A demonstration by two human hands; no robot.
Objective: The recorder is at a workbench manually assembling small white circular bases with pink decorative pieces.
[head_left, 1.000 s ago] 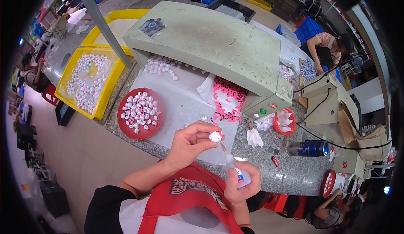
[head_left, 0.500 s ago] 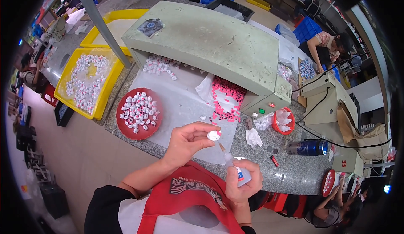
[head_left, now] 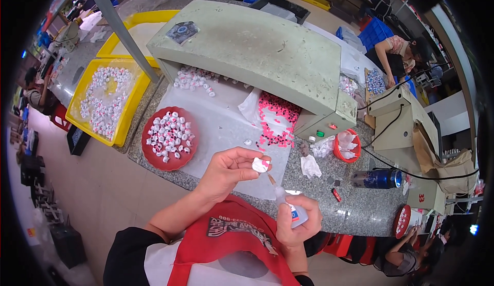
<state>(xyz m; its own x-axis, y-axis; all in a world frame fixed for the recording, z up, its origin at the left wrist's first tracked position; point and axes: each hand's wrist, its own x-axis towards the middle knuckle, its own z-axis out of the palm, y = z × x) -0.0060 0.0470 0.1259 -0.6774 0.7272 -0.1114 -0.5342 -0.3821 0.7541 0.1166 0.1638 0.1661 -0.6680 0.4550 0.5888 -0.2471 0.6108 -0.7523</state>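
Observation:
Between the thumb and fingers of my left hand (head_left: 226, 170) is a small white piece with a pink patch (head_left: 260, 164). My right hand (head_left: 297, 219) is wrapped round a small translucent glue bottle (head_left: 291, 210) with a thin pointed nozzle. The nozzle tip stands just below the white piece, with a small gap. On the bench to the left, a red scalloped plate (head_left: 150, 158) holds many similar white and pink pieces. Small pink and black parts (head_left: 278, 115) are spread on the white sheet (head_left: 218, 124) beyond my hands.
A pale green metal hood (head_left: 252, 49) stretches over the bench, with more white pieces (head_left: 194, 80) beneath. Yellow trays (head_left: 122, 131) stand at left. Crumpled tissue (head_left: 310, 166), a red cup (head_left: 348, 154) and a blue can (head_left: 378, 179) are at right. A co-worker (head_left: 396, 59) sits farther right.
The white piece has turned in my left fingers, showing more of its pink patch. The nozzle tip, formerly at the piece, is now slightly apart from it.

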